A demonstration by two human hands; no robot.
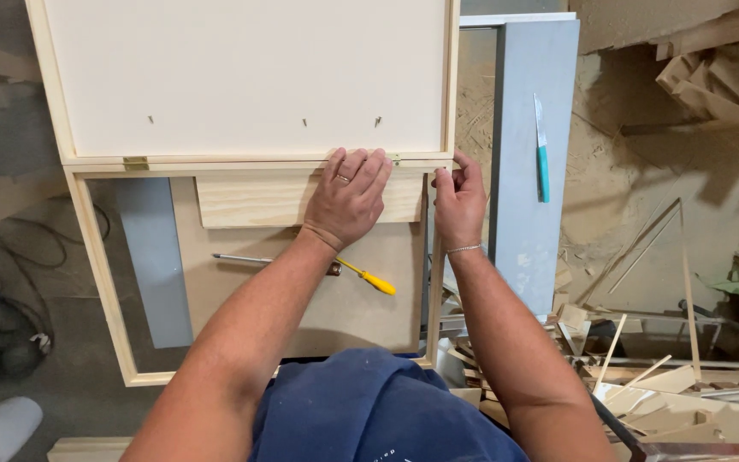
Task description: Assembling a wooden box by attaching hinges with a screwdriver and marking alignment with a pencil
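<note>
Head view: the left hand (348,198) was pressed flat, fingers spread open, on the pale rectangular wooden block (254,201), whose long axis ran left to right under the frame rail. The right hand (459,198) was pinched shut on the light wooden frame (96,265) at its right corner, beside the small brass hinge (396,159). A yellow-handled screwdriver (301,267) lay nearer the left forearm inside the frame.

frame: pale wooden frame (96,274), open rectangle, lying flat, hinged along its top rail to the panel.
panel: white board (250,73) in a pale wood border, lying flat just above the frame.
hinge: small brass hinge (136,162) at the frame's top rail, left; a second (396,159) at right.
block: pale wood block (254,198) just under the frame's top rail.
</note>
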